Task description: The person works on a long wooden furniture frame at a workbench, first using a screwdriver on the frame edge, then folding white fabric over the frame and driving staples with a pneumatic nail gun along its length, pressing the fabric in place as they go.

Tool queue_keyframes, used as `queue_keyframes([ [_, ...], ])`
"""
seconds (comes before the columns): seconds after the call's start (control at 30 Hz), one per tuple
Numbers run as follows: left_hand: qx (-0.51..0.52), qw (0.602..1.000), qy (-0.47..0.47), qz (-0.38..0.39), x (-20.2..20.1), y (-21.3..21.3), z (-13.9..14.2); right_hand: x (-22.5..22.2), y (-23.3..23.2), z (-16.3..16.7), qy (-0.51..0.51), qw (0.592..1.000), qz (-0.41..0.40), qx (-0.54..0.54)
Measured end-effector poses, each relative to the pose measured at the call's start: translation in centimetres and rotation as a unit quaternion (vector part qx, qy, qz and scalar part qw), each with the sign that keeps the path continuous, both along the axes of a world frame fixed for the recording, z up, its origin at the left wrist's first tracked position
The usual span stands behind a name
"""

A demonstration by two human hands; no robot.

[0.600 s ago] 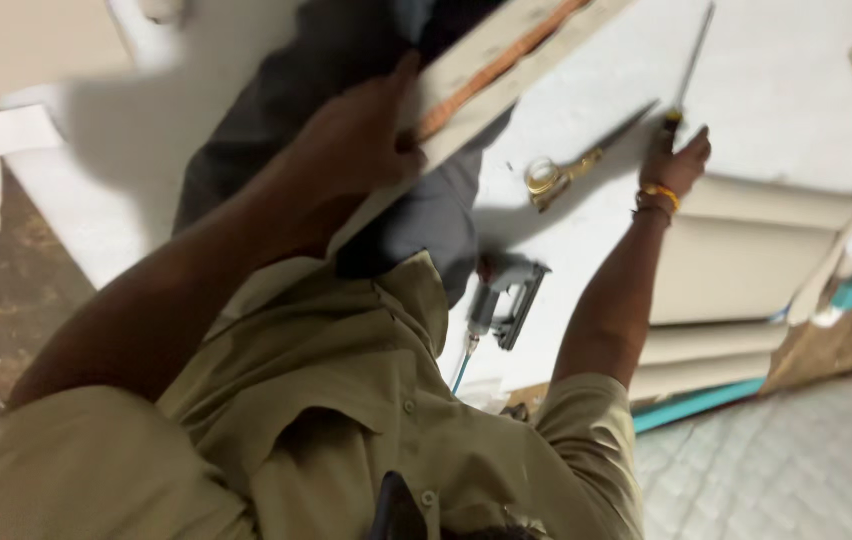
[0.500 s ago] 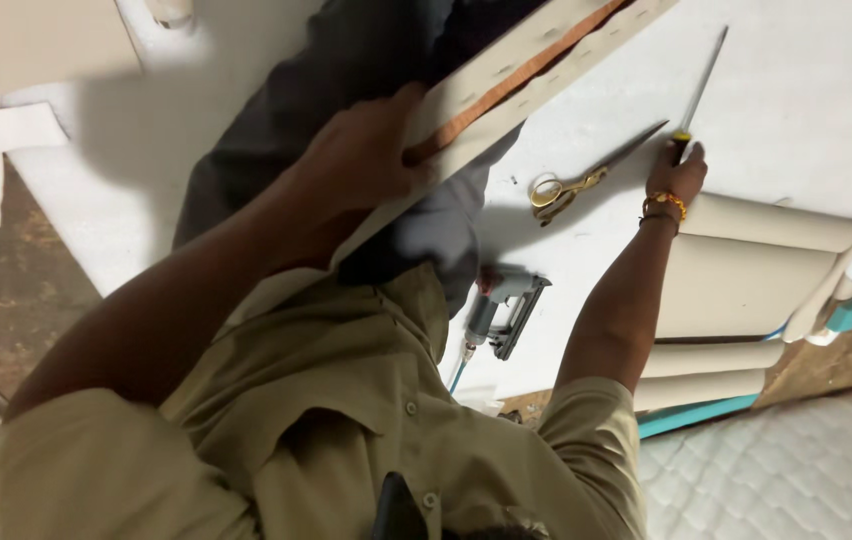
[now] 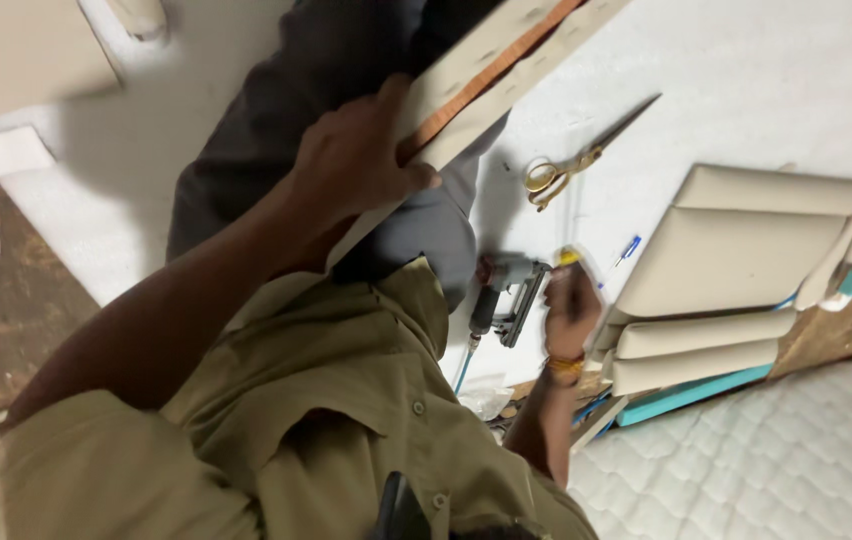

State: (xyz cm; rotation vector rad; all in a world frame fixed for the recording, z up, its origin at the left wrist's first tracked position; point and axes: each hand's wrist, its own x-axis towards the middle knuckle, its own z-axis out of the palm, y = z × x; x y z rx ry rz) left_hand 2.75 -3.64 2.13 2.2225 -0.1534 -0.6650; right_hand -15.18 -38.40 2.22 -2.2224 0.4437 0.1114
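Head-camera view, looking down over an olive-green shirt (image 3: 326,420) onto a white padded work surface (image 3: 746,90). Left hand (image 3: 361,160) closed around the edge of a long upholstered panel (image 3: 506,65), cream-covered with an orange-brown strip along it, fingers wrapped over the rim; the panel runs diagonally from the hand to the upper right, passing over a dark grey cloth-covered form (image 3: 346,60). Right hand (image 3: 571,305), motion-blurred, curled around a thin tool with a yellow tip (image 3: 570,258); how tightly it grips cannot be told. Pneumatic staple gun (image 3: 511,290) with blue hose lying just beside this hand. Gold-handled scissors (image 3: 571,165) farther up the surface, apart from both hands. Stacked cream cushion panels (image 3: 736,270) at right, above a quilted mattress (image 3: 776,460)
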Motion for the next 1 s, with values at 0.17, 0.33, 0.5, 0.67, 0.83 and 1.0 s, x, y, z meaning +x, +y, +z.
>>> queue_keyframes([
  [0.17,0.017,1.0,-0.002,0.005,-2.1,2.9,2.2,-2.1,10.5,5.7,-0.007,0.99,0.136,-0.026],
  [0.33,0.035,0.996,-0.076,0.028,-4.0,4.5,2.5,-1.6,14.2,7.3,0.013,0.986,0.156,-0.057],
  [0.5,0.032,0.991,-0.127,0.04,-5.8,4.3,1.6,-2.8,14.4,7.7,0.015,0.983,0.167,-0.07],
  [0.67,0.034,0.988,-0.138,0.052,-6.5,4.7,1.9,-2.5,14.9,9.7,0.0,0.964,0.221,-0.148],
  [0.83,0.045,0.988,-0.132,0.065,-6.7,6.2,2.8,-1.4,17.4,12.8,0.014,0.949,0.237,-0.207],
  [1.0,0.043,0.991,-0.115,0.05,-6.8,6.9,3.2,0.3,19.3,16.0,0.052,0.924,0.277,-0.259],
])
